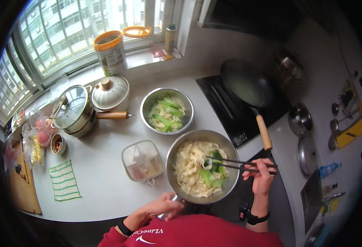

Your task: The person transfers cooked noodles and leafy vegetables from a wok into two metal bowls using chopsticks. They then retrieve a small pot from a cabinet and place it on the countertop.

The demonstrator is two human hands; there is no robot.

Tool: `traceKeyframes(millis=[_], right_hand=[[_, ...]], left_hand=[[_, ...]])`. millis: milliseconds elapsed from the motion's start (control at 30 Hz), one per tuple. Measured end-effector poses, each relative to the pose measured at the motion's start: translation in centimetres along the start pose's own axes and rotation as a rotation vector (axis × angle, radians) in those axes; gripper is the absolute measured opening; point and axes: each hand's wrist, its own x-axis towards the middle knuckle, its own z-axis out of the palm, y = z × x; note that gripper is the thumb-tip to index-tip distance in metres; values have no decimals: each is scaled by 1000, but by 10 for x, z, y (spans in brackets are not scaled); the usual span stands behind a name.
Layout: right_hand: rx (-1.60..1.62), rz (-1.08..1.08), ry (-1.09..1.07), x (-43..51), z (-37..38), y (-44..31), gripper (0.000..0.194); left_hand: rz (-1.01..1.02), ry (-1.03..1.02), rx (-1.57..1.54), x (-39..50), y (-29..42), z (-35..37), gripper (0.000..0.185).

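Note:
My left hand [164,207] grips the metal handle [171,207] of a stainless steel pan [170,173], which I hold in front of me at the counter's edge. Wide noodles [188,176] and green leafy vegetables [212,176] fill the pan. In my right hand [261,176] is a pair of dark chopsticks [242,165], their tips among the noodles and greens. Just beyond the pan stands a steel bowl [144,109] with noodles and pale green stalks in it. Left of the pan sits a clear divided container [142,160], its contents hard to make out.
A wok [245,89] with pale liquid rests on the black cooktop [208,86], its wooden handle [263,132] pointing towards me. Left are a glass-lidded pot [73,108], a white lidded pot [111,94], a small cup [58,144], a green-striped cloth [64,181] and a wooden board [23,191].

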Motion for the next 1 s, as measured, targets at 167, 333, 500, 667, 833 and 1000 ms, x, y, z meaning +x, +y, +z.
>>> traceKeyframes(millis=[167, 333, 500, 667, 833, 1000], right_hand=[[-167, -181, -60, -13, -8, -31, 18], [-240, -221, -111, -26, 1, -59, 16], [-247, -73, -224, -32, 12, -61, 13], [-213, -159, -250, -32, 32, -11, 11], [44, -116, -109, -25, 28, 6, 17], [122, -11, -82, -18, 28, 15, 21]], left_hand=[[-14, 17, -19, -1, 5, -2, 23], [21, 5, 1, -3, 9, -2, 22], [20, -2, 22, -1, 10, -1, 21], [41, 3, 22, 0, 11, 3, 21], [49, 11, 16, -1, 16, 3, 20], [65, 42, -14, -3, 17, 1, 18]])
